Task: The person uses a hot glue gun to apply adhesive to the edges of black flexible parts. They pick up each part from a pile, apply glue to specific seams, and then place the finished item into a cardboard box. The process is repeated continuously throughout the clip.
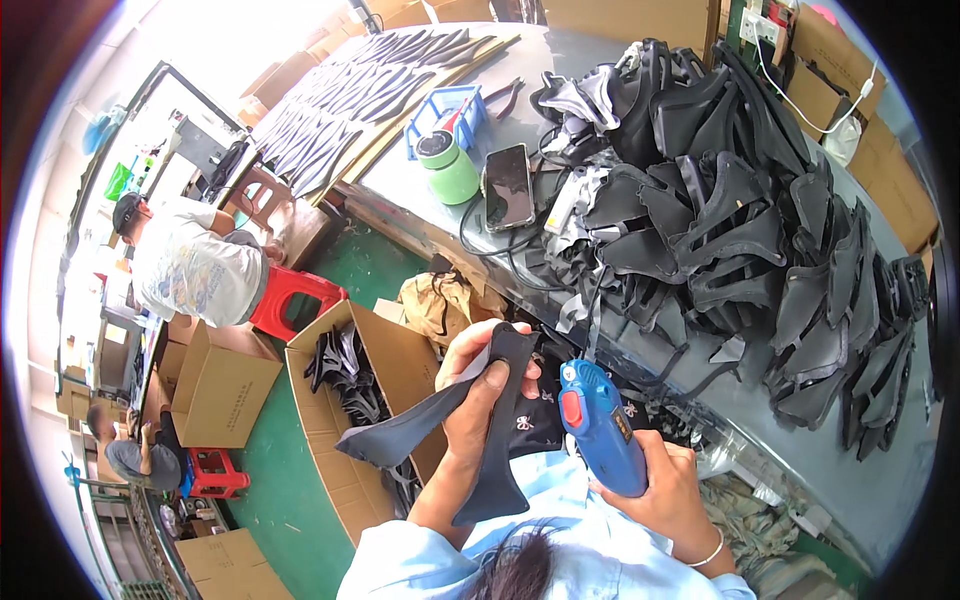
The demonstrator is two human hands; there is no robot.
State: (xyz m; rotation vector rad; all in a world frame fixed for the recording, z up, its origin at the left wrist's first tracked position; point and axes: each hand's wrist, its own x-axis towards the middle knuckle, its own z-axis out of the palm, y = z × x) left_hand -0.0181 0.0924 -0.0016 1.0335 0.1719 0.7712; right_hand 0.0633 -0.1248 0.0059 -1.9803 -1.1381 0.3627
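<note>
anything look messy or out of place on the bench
The black parts look jumbled, heaped every way, with loose scraps strewn near the phone; the grey parts farther off lie in rows.

Beyond the left grip (468,410), on the table (840,490): one dark-lidded green bottle (454,180), one phone (509,188) just beside it, one blue basket (470,124) behind. Left of the grip, on the green floor (282,510): two red stools (320,285), a seated person (200,262) at each.

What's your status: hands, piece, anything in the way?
Left hand gripping bent black piece. Right hand holding blue handheld tool, apart from piece. Open carton at left; black heap crowding table ahead.
</note>
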